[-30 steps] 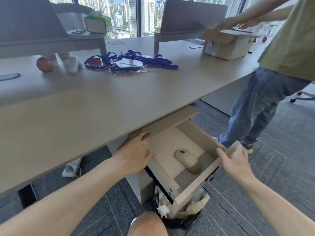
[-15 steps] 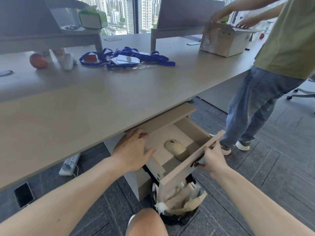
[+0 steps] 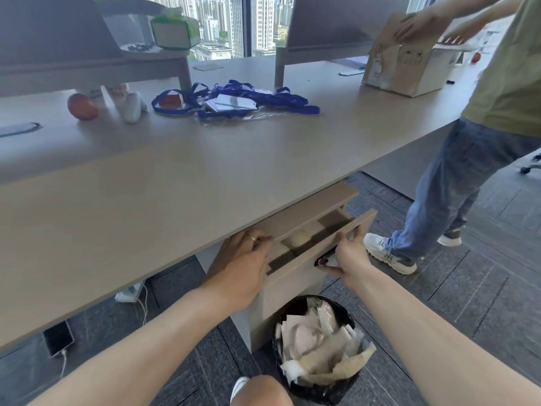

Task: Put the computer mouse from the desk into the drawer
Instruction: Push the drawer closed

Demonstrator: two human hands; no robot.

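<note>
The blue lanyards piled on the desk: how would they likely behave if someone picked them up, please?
The blue lanyards look like thin fabric straps lying in loose loops, so probably floppy and light. They appear tangled around some white cards, so those might lift along or slip out.

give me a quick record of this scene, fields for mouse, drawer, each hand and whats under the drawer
mouse: inside the drawer, only partly visible through the gap
drawer: nearly shut, narrow gap left at top
left hand: resting at the cabinet edge under the desk, beside the drawer
right hand: gripping the drawer front near its handle
below drawer: bin full of crumpled paper
</note>
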